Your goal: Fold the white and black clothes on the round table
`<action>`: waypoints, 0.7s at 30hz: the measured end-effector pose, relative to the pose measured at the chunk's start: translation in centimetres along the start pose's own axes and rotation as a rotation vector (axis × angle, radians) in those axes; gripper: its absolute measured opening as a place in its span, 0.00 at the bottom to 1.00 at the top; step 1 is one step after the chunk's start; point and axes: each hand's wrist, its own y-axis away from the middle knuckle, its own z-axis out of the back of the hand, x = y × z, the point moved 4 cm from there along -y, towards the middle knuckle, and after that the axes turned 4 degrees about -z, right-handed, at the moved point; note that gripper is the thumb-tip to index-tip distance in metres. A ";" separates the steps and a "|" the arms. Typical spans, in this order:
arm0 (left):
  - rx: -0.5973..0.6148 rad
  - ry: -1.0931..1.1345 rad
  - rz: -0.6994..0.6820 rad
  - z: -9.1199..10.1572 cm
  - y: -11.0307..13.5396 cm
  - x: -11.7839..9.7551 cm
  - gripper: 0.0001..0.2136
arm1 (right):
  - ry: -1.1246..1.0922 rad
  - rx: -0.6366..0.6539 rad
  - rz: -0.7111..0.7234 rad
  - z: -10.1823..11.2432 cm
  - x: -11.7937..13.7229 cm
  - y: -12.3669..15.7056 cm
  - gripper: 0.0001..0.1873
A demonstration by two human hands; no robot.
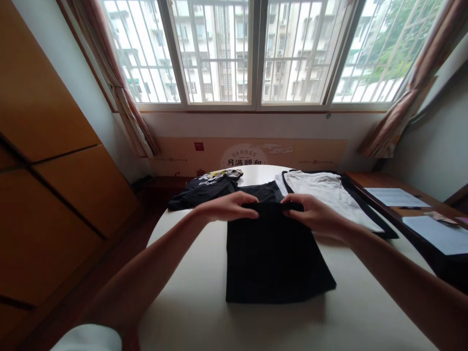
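A plain black garment (276, 258), folded into a roughly square shape like shorts or trousers, hangs from both my hands above the round white table (183, 287). My left hand (234, 207) pinches its top left corner between thumb and fingers. At the top right corner my right hand (309, 210) pinches it the same way. The top edge runs straight between them, and the lower edge is near the tabletop; whether it touches, I cannot tell. Just behind it lies a dark folded cloth (261, 191), partly hidden by the garment and my hands.
A black T-shirt with white and yellow print (206, 187) lies at the table's back left. White clothing (321, 187) over black cloth (387, 231) lies at the back right. A brown desk (360, 180) with papers (397, 197) stands on the right, an orange wooden cabinet (69, 190) on the left.
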 end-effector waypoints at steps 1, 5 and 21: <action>-0.060 -0.043 0.012 1.5 -0.6 -0.1 0.18 | 0.043 -0.034 0.018 0.7 0.2 -1.8 0.11; -0.289 -0.275 0.044 7.1 -3.8 1.3 0.15 | 0.210 -0.175 0.035 2.6 -0.2 -9.3 0.10; -0.660 -0.163 0.532 8.5 -6.9 13.9 0.16 | 0.507 -0.320 -0.272 -1.8 -11.7 -18.0 0.15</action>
